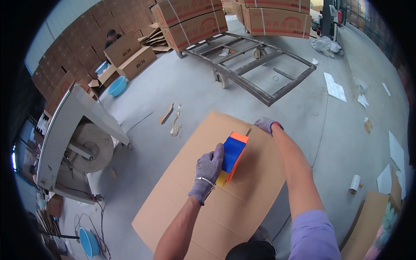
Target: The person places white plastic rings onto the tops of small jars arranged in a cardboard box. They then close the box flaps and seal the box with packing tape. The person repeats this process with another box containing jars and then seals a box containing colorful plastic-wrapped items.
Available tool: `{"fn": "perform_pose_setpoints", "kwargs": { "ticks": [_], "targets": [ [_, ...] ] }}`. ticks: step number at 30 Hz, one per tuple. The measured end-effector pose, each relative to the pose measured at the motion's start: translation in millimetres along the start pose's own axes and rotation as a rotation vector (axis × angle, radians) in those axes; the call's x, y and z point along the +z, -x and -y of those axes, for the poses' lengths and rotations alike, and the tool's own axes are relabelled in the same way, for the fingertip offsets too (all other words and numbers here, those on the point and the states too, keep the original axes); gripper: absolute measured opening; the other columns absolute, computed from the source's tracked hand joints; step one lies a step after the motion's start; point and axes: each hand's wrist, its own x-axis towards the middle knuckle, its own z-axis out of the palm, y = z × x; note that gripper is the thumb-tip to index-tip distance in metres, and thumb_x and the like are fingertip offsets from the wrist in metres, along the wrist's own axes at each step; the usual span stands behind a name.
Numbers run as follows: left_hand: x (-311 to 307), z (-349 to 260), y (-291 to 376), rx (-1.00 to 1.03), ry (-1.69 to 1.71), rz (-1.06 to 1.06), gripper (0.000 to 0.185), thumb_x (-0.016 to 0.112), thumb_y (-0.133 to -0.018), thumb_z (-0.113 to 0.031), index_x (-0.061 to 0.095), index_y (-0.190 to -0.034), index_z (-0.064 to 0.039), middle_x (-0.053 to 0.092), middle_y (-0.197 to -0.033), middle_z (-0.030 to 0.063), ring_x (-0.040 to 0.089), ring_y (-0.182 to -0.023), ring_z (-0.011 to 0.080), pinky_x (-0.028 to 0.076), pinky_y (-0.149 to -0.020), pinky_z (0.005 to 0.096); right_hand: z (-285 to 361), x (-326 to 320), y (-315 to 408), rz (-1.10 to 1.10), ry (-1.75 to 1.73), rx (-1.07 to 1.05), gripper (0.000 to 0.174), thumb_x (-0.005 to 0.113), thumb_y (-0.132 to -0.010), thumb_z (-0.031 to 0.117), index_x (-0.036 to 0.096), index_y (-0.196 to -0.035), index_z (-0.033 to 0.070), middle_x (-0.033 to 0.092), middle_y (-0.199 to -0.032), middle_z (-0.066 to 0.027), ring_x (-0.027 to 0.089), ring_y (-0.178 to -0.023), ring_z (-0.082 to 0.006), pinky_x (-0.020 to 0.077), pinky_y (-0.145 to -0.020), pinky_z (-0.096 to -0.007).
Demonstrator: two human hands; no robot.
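A large brown cardboard box [182, 185] fills the space before me, its flat upper face marked by a central seam. My left hand [209, 169], in a grey-purple glove with a bracelet at the wrist, grips a blue and orange packing tape dispenser [234, 151]. The dispenser is tilted over the seam, with some yellow at its near end. At the box's far edge, close to where the seam ends, my right hand [265, 124] holds the cardboard; its fingertips are partly hidden.
A metal-frame trolley [240, 73] stands ahead, near strapped printed cartons [198, 29]. On the left are a grey machine [78, 139] and blue basins [117, 86], with a person [112, 37] farther back. A tape roll [355, 184] and an opened carton [365, 221] lie to the right.
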Motion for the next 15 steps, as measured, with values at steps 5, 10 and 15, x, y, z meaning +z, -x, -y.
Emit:
{"fn": "perform_pose_setpoints", "kwargs": {
  "ticks": [5, 10, 15],
  "targets": [
    [-76, 48, 67, -0.114, 0.037, 0.121, 0.059, 0.046, -0.095, -0.048, 0.056, -0.071, 0.005, 0.051, -0.058, 0.0025, 0.046, -0.058, 0.0119, 0.040, -0.056, 0.0340, -14, -12, -17, 0.084, 0.195, 0.044, 0.036, 0.054, -0.085, 0.034, 0.068, -0.108, 0.011, 0.065, -0.113, -0.0162, 0.063, -0.099, -0.0341, 0.0474, -0.085, -0.0459],
    [-216, 175, 234, -0.291, -0.095, 0.053, 0.045, 0.049, -0.095, -0.033, 0.051, -0.065, 0.001, 0.042, -0.053, 0.0009, 0.039, -0.054, 0.0082, 0.036, -0.050, 0.0323, 103, -6, 67, -0.224, 0.140, -0.257, 0.077, 0.042, -0.089, 0.062, 0.042, -0.137, 0.001, 0.043, -0.139, -0.0232, 0.039, -0.131, -0.0373, 0.0261, -0.109, -0.0491],
    [-284, 240, 373, -0.440, -0.352, 0.054, 0.044, 0.049, -0.093, -0.033, 0.055, -0.072, 0.005, 0.043, -0.054, 0.0146, 0.042, -0.052, 0.0127, 0.040, -0.052, 0.0361, 145, 61, 193, -0.336, 0.504, -0.652, 0.086, 0.036, -0.087, 0.066, 0.032, -0.143, 0.001, 0.028, -0.149, -0.0202, 0.018, -0.141, -0.0372, 0.0066, -0.112, -0.0595]
  ]
}}
